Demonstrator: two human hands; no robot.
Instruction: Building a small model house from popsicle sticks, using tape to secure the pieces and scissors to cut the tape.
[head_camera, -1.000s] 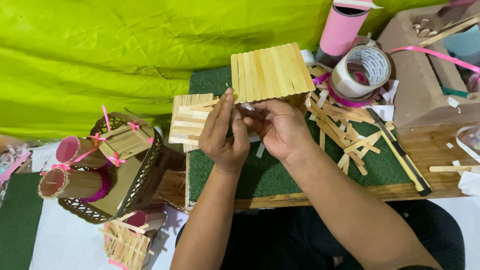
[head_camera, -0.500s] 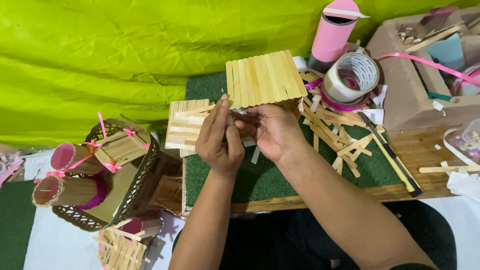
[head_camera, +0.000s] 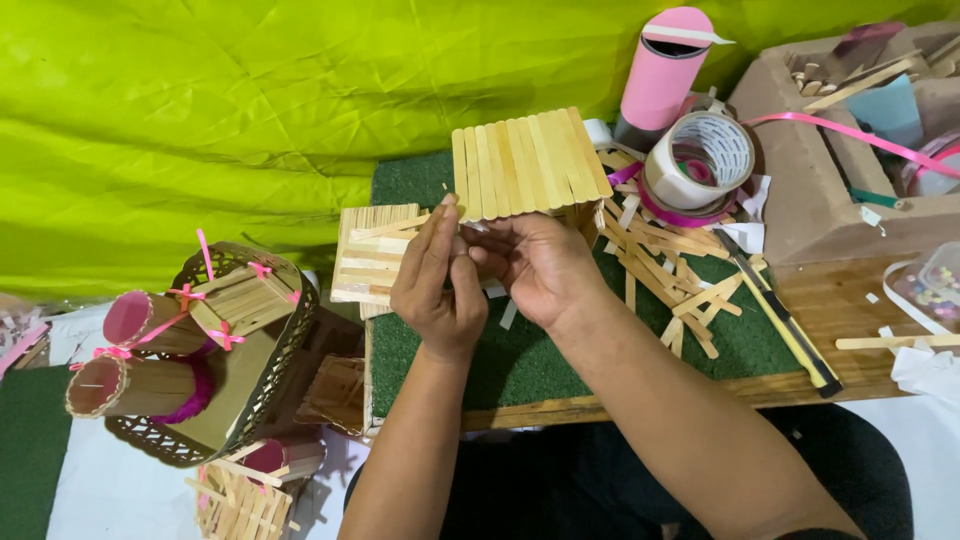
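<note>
left hand (head_camera: 432, 285) and right hand (head_camera: 535, 265) meet fingertip to fingertip, both pinching the lower edge of one stick panel (head_camera: 528, 162); second stick panel (head_camera: 372, 252) flat beside; one tape roll (head_camera: 698, 160).

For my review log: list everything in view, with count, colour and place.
stick panel: one, pale wood, at the fingertips
second stick panel: one, pale wood, left on mat
green mat: one, on the board
loose sticks: many, pale wood, right on mat
tape roll: one, beige, behind sticks
pink tube: one, upright at back
cardboard box: one, brown, right
basket: one, brown, left
left hand: touching panel
right hand: under panel
</note>
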